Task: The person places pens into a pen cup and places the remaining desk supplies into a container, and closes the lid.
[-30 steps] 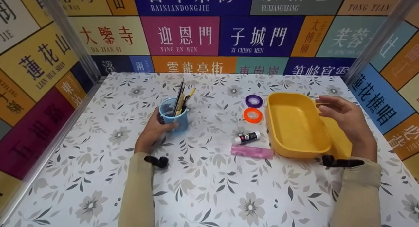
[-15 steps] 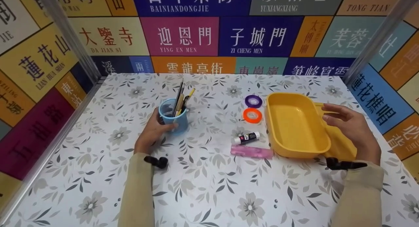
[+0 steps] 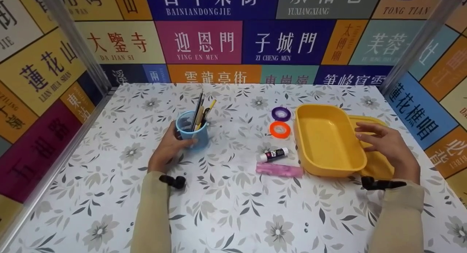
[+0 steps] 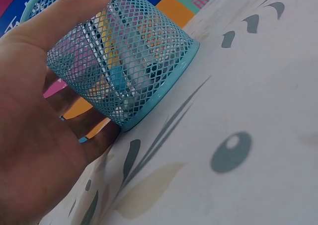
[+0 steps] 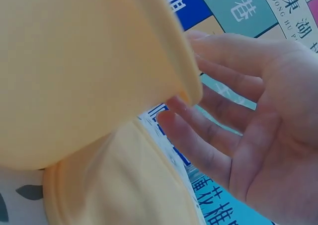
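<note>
My left hand (image 3: 168, 145) grips a light blue mesh pen cup (image 3: 199, 140) from its left side, thumb across the front and fingers behind it. The cup stands upright on the table and holds pens and a yellow pencil (image 3: 212, 105). In the left wrist view the cup's mesh wall (image 4: 149, 41) shows the pens through it. At the right, my right hand (image 3: 390, 145) is beside the rim of a yellow plastic box (image 3: 330, 169), fingers loosely bent. Fingertips (image 5: 169, 120) are at the rim in the right wrist view; whether they touch it I cannot tell.
A yellow lid (image 3: 377, 165) lies partly under the box. Left of the box are a purple tape roll (image 3: 274, 114), an orange tape roll (image 3: 273, 131), a glue stick (image 3: 274, 154) and a flat pink item (image 3: 279, 170). Printed panels (image 3: 204, 41) enclose the table.
My right hand has come down and nearer to me along the box's right side, ending close to the rim. The left hand stays on the pen cup. The head view has shifted slightly.
</note>
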{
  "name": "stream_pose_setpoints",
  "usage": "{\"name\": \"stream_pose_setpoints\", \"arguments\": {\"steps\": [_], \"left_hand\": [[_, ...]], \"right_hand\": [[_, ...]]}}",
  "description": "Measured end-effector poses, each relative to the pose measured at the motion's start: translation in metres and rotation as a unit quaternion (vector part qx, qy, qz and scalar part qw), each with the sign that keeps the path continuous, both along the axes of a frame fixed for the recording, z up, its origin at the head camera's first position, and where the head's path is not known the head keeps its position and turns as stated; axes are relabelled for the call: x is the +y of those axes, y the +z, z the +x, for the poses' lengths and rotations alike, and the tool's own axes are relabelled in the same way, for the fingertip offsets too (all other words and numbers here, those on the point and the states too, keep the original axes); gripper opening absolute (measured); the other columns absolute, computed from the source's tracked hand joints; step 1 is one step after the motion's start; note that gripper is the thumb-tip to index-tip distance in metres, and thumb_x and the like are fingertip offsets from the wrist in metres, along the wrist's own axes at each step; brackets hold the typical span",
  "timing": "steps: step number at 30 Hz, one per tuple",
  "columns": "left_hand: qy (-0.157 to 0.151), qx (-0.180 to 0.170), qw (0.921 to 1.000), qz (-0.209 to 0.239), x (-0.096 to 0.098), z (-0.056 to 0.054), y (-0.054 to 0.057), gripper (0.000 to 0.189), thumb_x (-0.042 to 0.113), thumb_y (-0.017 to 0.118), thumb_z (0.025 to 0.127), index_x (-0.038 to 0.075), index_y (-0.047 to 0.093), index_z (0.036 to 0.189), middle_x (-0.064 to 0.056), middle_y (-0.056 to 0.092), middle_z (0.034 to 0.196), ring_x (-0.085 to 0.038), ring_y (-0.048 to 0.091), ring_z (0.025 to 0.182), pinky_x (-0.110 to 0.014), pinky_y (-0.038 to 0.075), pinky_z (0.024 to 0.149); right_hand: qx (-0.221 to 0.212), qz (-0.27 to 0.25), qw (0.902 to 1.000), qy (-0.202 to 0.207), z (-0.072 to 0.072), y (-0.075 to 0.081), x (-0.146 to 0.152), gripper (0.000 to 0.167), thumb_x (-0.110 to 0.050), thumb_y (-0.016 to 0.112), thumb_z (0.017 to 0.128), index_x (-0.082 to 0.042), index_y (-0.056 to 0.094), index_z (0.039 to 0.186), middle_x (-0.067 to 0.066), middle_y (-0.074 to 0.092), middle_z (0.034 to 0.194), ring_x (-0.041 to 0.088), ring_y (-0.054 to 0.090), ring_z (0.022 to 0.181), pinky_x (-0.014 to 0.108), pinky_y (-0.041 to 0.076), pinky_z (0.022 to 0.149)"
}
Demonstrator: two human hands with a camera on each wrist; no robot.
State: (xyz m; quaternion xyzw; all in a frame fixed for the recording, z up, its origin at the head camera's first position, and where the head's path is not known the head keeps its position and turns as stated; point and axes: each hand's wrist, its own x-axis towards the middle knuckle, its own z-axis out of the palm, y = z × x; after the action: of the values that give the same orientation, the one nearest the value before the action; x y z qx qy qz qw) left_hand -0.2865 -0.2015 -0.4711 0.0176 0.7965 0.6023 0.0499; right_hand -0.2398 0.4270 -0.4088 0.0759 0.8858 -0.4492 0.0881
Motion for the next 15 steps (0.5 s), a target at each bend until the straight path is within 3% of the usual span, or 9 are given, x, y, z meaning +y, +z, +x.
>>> {"name": "stream_pose_setpoints", "arguments": {"steps": [4, 8, 12, 15], "left_hand": [[-0.002, 0.004, 1.0, -0.001, 0.0, 0.002, 0.003, 0.096, 0.025, 0.088, 0.075, 0.02, 0.031, 0.152, -0.006, 0.041, 0.156, -0.025, 0.035, 0.149, -0.043, 0.024, 0.126], [0.014, -0.024, 0.9994, -0.018, 0.0, 0.002, 0.007, 0.1, 0.028, 0.09, 0.072, 0.023, 0.031, 0.153, -0.005, 0.041, 0.157, -0.025, 0.034, 0.149, -0.046, 0.021, 0.127], [0.025, -0.071, 0.9971, -0.011, -0.002, 0.002, 0.012, 0.104, 0.03, 0.092, 0.069, 0.029, 0.031, 0.154, -0.002, 0.039, 0.159, -0.025, 0.033, 0.149, -0.049, 0.021, 0.127], [0.017, -0.076, 0.9969, -0.009, -0.005, 0.003, 0.015, 0.103, 0.031, 0.092, 0.069, 0.029, 0.032, 0.153, -0.003, 0.038, 0.159, -0.027, 0.035, 0.149, -0.049, 0.025, 0.126]], "right_hand": [[-0.027, -0.009, 0.9995, -0.016, -0.002, -0.001, -0.003, 0.081, -0.06, 0.066, 0.087, -0.028, 0.037, 0.155, -0.008, 0.047, 0.144, 0.004, 0.053, 0.113, 0.018, 0.056, 0.09], [-0.048, -0.013, 0.9984, -0.026, -0.005, -0.001, -0.004, 0.08, -0.06, 0.066, 0.087, -0.029, 0.038, 0.154, -0.009, 0.048, 0.142, 0.012, 0.05, 0.119, 0.02, 0.057, 0.091], [-0.059, -0.024, 0.9975, -0.03, -0.008, 0.0, -0.004, 0.075, -0.056, 0.067, 0.089, -0.025, 0.042, 0.153, -0.016, 0.053, 0.13, 0.009, 0.052, 0.114, 0.02, 0.057, 0.09], [-0.075, -0.039, 0.9956, -0.04, -0.009, 0.0, -0.005, 0.075, -0.055, 0.068, 0.089, -0.023, 0.042, 0.152, -0.024, 0.053, 0.12, 0.007, 0.054, 0.11, 0.019, 0.056, 0.09]]}}
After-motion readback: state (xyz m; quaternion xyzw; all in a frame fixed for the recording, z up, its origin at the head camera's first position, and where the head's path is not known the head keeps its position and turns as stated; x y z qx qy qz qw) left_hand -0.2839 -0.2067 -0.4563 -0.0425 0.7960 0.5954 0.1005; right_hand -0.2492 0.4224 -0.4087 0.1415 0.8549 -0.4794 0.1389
